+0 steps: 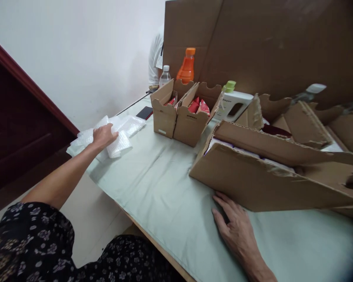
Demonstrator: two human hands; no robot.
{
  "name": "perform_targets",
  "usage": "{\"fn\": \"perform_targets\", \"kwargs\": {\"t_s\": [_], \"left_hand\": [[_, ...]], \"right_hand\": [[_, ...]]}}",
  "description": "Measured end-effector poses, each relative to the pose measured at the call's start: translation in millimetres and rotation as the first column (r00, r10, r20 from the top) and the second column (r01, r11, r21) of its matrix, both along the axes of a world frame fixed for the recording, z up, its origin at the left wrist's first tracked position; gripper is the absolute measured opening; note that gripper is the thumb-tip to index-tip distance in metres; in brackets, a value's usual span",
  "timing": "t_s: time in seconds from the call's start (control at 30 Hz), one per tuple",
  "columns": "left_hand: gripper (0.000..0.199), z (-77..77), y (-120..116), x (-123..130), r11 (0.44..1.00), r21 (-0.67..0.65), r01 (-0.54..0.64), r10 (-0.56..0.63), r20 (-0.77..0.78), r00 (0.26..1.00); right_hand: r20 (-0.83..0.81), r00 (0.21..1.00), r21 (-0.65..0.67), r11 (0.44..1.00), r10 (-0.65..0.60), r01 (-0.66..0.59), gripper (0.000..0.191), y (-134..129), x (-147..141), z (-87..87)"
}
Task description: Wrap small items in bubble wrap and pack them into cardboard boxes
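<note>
Bubble wrap (119, 141) is spread over the far left corner of the table (161, 188); it is touched by the left hand (103, 136), whose grip cannot be determined. The right hand (234, 227) is laid open beside a cardboard box (247, 178).

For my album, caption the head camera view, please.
Left hand on clear bubble wrap, right hand resting beside a long brown cardboard box.
</note>
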State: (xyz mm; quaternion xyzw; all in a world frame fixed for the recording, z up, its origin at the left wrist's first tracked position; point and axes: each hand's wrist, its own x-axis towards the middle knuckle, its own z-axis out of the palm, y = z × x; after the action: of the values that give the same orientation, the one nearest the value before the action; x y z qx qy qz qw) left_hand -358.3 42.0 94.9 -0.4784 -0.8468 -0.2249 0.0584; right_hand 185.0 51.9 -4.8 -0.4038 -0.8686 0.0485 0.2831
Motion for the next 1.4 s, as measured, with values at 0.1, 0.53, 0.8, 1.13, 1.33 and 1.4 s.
{"fn": "perform_targets", "kwargs": {"t_s": [0.1,0.53,0.8,1.13,1.33,1.4], "left_hand": [[0.031,20.1,1.8,-3.4,0.992,0.045,-0.114,0.111,0.065,0.992],[0.025,49.3,-113.4,170.5,0.878,0.292,0.38,-0.429,0.831,0.353],[0.018,13.2,-80.2,266.9,0.454,0.281,0.846,-0.358,0.926,-0.116],[0.028,-11.8,-15.0,302.3,0.498,0.043,0.866,-0.867,0.047,0.496],[0.043,-50.5,-40.2,321.6,0.225,-0.074,0.972,-0.974,0.008,0.226],[0.047,-53.0,-47.2,318.4,0.219,-0.099,0.971,-0.974,0.032,0.223]], "right_hand": [[0.006,1.0,-0.002,1.0,0.007,-0.007,0.037,-0.4,0.0,1.6],[-0.363,0.928,-0.53,0.836,-0.076,-0.139,0.036,-17.3,-7.0,40.5],[-0.781,0.566,-0.615,0.168,-0.263,-0.77,0.086,-38.9,0.9,67.5],[-0.379,0.814,-0.749,0.662,-0.44,0.009,0.047,-17.6,36.6,50.4],[-0.146,0.9,-0.646,0.729,-0.409,0.226,0.047,-16.9,37.2,49.5],[-0.106,0.905,-0.646,0.72,-0.412,0.253,0.045,-17.2,36.6,53.1]]}}
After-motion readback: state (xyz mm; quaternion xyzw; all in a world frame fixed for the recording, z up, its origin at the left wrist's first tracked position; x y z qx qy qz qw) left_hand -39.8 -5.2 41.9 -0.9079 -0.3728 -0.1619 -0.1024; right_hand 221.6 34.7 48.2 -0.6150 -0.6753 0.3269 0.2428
